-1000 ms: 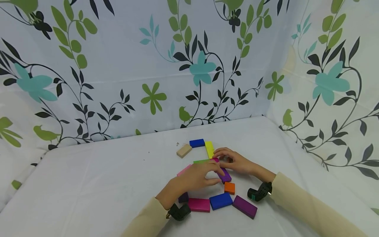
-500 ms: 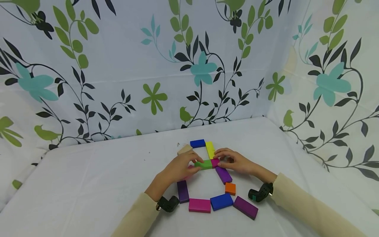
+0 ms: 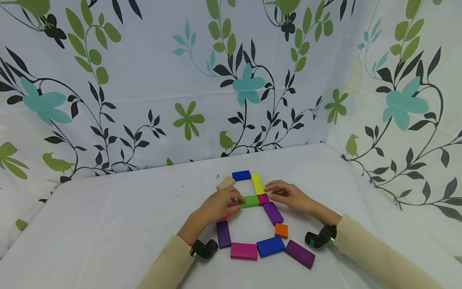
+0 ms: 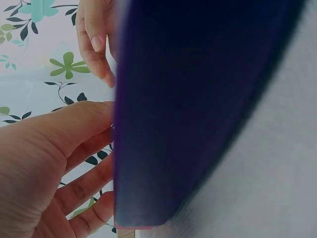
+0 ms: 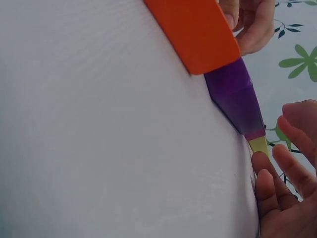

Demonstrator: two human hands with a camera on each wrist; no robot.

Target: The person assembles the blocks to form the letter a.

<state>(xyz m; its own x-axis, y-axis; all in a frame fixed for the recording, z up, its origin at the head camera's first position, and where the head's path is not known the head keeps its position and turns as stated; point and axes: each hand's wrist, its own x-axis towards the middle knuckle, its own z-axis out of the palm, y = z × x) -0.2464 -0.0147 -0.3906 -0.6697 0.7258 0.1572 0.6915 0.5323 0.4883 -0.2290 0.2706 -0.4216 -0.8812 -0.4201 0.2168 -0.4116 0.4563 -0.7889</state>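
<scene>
In the head view my left hand pinches the left end of a green block, thumb at its near edge and fingers at its far edge. Under that hand a pink block is mostly covered. My right hand sits just right of a small magenta block and a yellow block, fingers loosely bent and holding nothing. A violet block runs down from the magenta one. The left wrist view has a dark purple block hiding the left fingertips.
Lower in the outline lie an orange block, a blue block, a magenta-pink block and a dark purple block. A plum block angles off right. At the top are another blue block and a tan block.
My left hand has moved left from over the magenta block to the green block's left end. My right hand has drawn slightly right, away from the magenta block.
</scene>
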